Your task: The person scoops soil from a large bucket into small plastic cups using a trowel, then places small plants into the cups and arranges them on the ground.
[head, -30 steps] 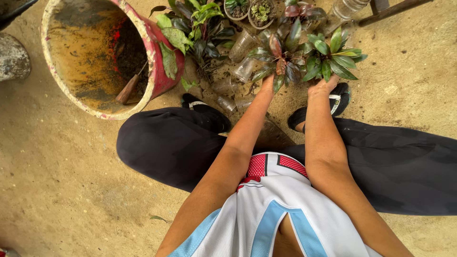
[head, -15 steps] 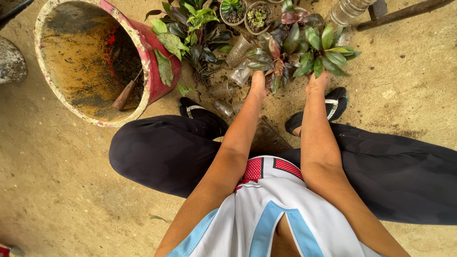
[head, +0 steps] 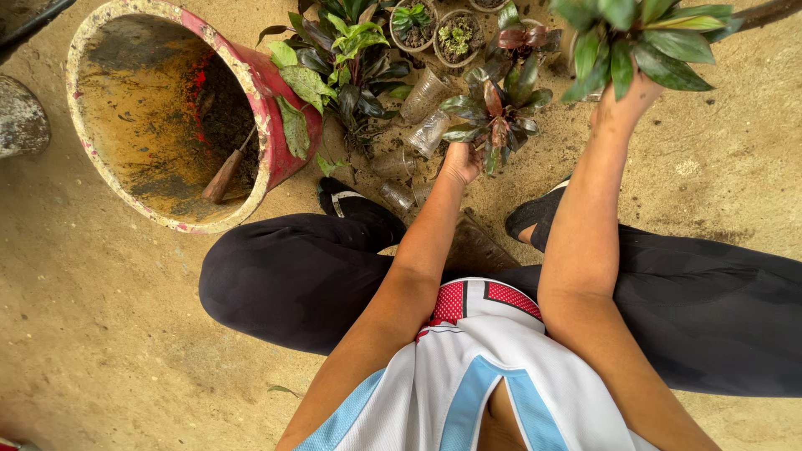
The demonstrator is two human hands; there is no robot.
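Note:
My left hand [head: 461, 160] grips a small plant with dark reddish-green leaves [head: 493, 107], held low over the dirt floor in front of my knees. My right hand [head: 620, 102] holds up a bushier green-leaved plant [head: 639, 38], lifted toward the camera so its leaves hide my fingers. Several clear plastic cups [head: 428, 117] lie scattered on the ground just left of my left hand. I sit with dark trousers and black sandals [head: 351, 205].
A big red tub [head: 276, 125] tipped on its side lies at upper left, with soil and a wooden-handled tool [head: 227, 171] inside. More leafy plants [head: 347, 50] and small pots of seedlings [head: 458, 33] stand behind the cups. A grey stone [head: 18, 117] is at far left.
My right hand has lifted the green plant up and to the right, closer to the camera. My left hand has pulled the reddish plant slightly toward me.

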